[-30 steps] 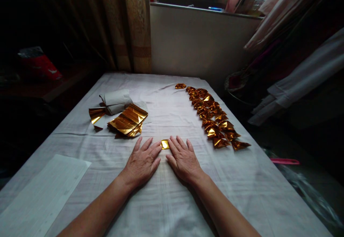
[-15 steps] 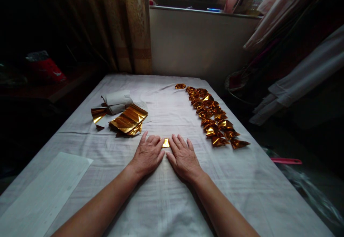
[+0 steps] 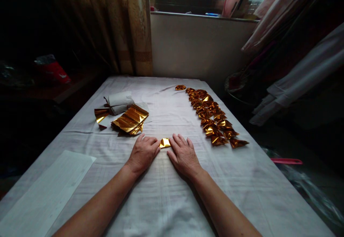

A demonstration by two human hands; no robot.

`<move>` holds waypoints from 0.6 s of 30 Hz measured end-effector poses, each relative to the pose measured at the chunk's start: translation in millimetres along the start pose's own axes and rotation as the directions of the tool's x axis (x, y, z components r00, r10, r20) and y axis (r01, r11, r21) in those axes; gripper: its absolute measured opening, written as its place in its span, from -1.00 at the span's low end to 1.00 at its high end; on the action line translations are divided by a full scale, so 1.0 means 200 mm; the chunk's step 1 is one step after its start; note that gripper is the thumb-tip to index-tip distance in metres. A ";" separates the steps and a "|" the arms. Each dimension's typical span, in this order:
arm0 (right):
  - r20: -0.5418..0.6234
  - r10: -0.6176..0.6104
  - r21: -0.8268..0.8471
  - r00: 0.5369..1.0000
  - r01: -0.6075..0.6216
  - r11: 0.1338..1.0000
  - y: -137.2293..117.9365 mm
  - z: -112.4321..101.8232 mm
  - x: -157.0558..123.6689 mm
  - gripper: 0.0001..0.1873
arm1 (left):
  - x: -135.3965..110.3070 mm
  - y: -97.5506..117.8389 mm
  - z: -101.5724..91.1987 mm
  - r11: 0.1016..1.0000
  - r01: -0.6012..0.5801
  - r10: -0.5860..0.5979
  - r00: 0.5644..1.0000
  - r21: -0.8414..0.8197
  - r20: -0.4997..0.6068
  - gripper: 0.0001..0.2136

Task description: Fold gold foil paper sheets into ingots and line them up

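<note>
A small folded piece of gold foil paper (image 3: 165, 143) lies on the white cloth between my hands. My left hand (image 3: 143, 153) has its fingers bent together, with the thumb and index finger closed on the paper's left end. My right hand (image 3: 185, 154) rests flat on the cloth, fingers stretched out, their tips pressing the paper's right end. Both ends of the piece are partly hidden under my fingers. Just beyond my left hand is a stack of gold foil sheets (image 3: 130, 118). To the right, several folded gold foil pieces (image 3: 212, 113) stand in rows.
One folded piece (image 3: 180, 87) sits apart at the far end of the cloth-covered table (image 3: 163, 201). A white paper roll (image 3: 120, 99) lies behind the stack; a pale sheet (image 3: 51, 190) is at the left. Clothes (image 3: 301, 83) hang at the right, and a curtain (image 3: 126, 25) beyond.
My left hand has slid slightly left and its fingers have bent, uncovering more of the small foil piece. My right hand has stayed nearly in place. The camera view has shifted a little.
</note>
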State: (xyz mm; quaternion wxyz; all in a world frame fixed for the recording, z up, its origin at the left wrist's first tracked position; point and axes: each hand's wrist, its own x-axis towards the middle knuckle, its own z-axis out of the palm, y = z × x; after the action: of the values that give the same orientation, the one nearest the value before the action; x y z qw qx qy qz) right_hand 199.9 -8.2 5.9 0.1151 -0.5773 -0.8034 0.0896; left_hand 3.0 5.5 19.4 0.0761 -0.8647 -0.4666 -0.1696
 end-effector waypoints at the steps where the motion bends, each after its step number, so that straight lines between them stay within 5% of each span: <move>1: -0.012 -0.003 0.007 1.000 0.003 1.000 0.00 0.00 0.00 -0.49 | 0.00 -0.01 0.00 1.000 -0.020 0.020 1.000 0.016 -0.015 -0.87; 12: -0.210 -0.055 0.002 0.976 0.057 0.998 0.05 -0.01 0.02 -0.69 | 0.05 -0.06 0.03 0.996 -0.052 0.051 0.999 0.071 0.017 -0.81; 18: -0.158 0.114 0.124 0.981 -0.095 0.988 0.02 -0.07 0.06 -0.74 | 0.09 -0.04 0.03 0.993 0.098 -0.091 0.992 -0.073 0.090 -0.74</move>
State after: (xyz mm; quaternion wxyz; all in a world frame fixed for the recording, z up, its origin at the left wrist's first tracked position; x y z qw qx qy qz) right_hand 204.2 3.8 18.8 0.2096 -0.6164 -0.7531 0.0940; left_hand 5.8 25.8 20.6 0.0143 -0.8505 -0.5030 -0.1531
